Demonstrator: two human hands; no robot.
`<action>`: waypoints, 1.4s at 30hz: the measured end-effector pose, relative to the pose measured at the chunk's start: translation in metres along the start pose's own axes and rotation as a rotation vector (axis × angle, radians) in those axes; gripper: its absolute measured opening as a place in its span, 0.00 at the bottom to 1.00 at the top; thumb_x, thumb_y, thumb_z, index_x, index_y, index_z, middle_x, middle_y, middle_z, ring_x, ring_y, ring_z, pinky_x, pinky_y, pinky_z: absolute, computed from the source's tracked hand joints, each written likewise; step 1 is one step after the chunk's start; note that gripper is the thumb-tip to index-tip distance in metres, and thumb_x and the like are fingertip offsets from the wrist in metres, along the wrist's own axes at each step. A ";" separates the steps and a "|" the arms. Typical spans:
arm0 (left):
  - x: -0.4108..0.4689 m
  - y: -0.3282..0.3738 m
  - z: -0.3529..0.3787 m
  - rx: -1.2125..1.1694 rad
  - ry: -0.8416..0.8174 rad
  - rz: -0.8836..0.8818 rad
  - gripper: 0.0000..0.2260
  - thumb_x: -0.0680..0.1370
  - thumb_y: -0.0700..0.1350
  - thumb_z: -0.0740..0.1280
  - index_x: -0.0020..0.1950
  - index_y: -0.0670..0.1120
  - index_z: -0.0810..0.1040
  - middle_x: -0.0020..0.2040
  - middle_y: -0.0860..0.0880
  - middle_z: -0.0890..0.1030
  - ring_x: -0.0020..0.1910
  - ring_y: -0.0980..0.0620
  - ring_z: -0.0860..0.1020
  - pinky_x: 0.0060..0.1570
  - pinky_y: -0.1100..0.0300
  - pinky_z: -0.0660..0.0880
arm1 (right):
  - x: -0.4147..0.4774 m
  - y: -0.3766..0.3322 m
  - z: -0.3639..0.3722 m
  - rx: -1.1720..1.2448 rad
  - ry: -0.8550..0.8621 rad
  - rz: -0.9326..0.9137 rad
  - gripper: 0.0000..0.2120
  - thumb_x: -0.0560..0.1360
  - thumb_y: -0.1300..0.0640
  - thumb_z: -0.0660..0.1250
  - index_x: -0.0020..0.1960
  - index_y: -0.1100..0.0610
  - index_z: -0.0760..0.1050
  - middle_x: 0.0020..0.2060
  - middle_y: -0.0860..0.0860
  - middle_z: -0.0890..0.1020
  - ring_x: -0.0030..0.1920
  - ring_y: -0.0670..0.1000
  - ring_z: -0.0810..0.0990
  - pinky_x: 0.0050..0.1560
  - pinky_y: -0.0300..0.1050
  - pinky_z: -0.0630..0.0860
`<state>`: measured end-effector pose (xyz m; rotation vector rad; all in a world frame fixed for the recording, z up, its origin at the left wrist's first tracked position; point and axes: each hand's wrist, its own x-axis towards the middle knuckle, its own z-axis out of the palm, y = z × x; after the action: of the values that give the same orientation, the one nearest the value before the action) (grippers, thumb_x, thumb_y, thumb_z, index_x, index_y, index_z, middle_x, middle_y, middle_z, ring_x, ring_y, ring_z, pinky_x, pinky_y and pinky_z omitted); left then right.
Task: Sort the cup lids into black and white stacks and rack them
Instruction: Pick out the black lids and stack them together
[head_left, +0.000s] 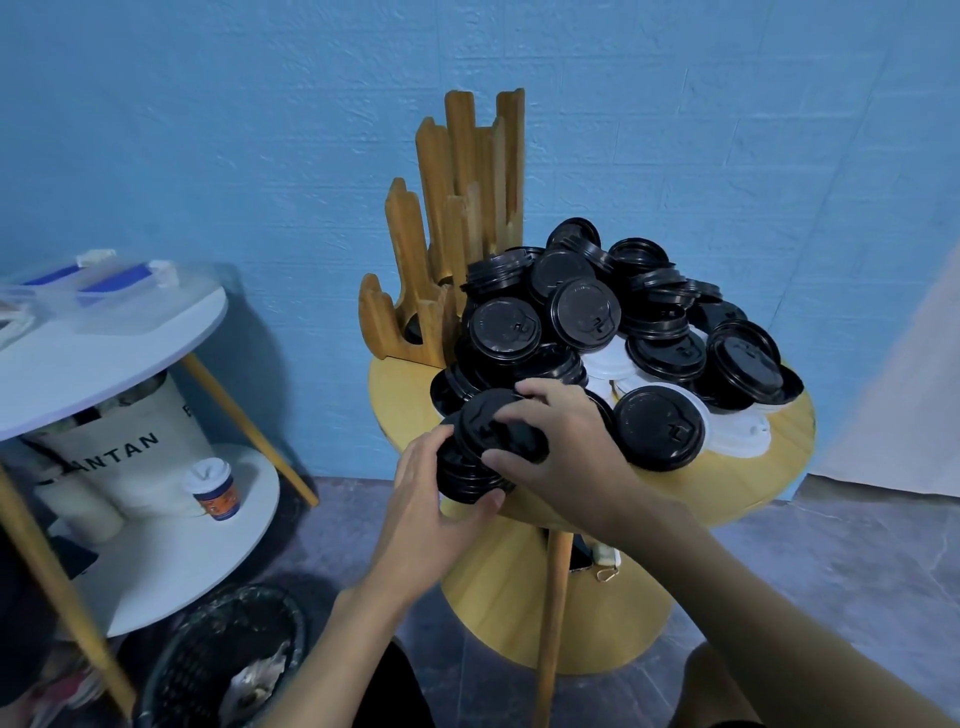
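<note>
On the round wooden surface (727, 483): wooden rack (457, 234) rear left, heap of black lids (582, 312) centre, a few white lids (605, 364) underneath. Near edge: black lid stack (467, 480). Left hand (431, 499) cups its side; right hand (566, 441) clasps the top lid, apparently tilted.

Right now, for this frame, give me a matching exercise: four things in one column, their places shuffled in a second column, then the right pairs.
Things
1. wooden rack
2. paper cup
3. stack of black lids
4. white lids

Places
A. on the lower shelf of the white side table
B. gripped between the left hand and the right hand
C. at the back of the round wooden table
D. partly under the loose black lids

Pairs: 1-C, 2-A, 3-B, 4-D
</note>
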<state>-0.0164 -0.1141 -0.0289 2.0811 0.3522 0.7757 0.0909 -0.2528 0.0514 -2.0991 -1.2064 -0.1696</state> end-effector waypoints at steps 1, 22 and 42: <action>0.000 0.000 0.000 -0.018 0.001 -0.016 0.34 0.69 0.62 0.73 0.71 0.63 0.62 0.65 0.59 0.72 0.66 0.56 0.72 0.61 0.56 0.74 | 0.004 -0.003 0.003 -0.010 -0.021 -0.009 0.21 0.73 0.44 0.72 0.63 0.51 0.79 0.68 0.51 0.70 0.69 0.52 0.64 0.71 0.51 0.61; 0.001 0.001 -0.002 0.052 0.012 -0.009 0.34 0.71 0.54 0.76 0.72 0.60 0.62 0.66 0.61 0.69 0.68 0.61 0.68 0.62 0.66 0.69 | -0.003 0.012 0.008 -0.239 0.051 -0.110 0.22 0.74 0.40 0.64 0.63 0.49 0.77 0.62 0.45 0.76 0.66 0.48 0.70 0.64 0.41 0.55; 0.002 -0.001 0.002 0.035 0.013 -0.039 0.33 0.72 0.54 0.75 0.70 0.65 0.60 0.66 0.66 0.65 0.70 0.63 0.63 0.61 0.71 0.62 | -0.029 0.088 -0.041 -0.559 0.126 0.216 0.25 0.65 0.50 0.78 0.60 0.54 0.77 0.62 0.56 0.75 0.61 0.61 0.71 0.58 0.58 0.65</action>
<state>-0.0134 -0.1142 -0.0300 2.0967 0.4147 0.7647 0.1541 -0.3270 0.0250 -2.6323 -0.9151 -0.5867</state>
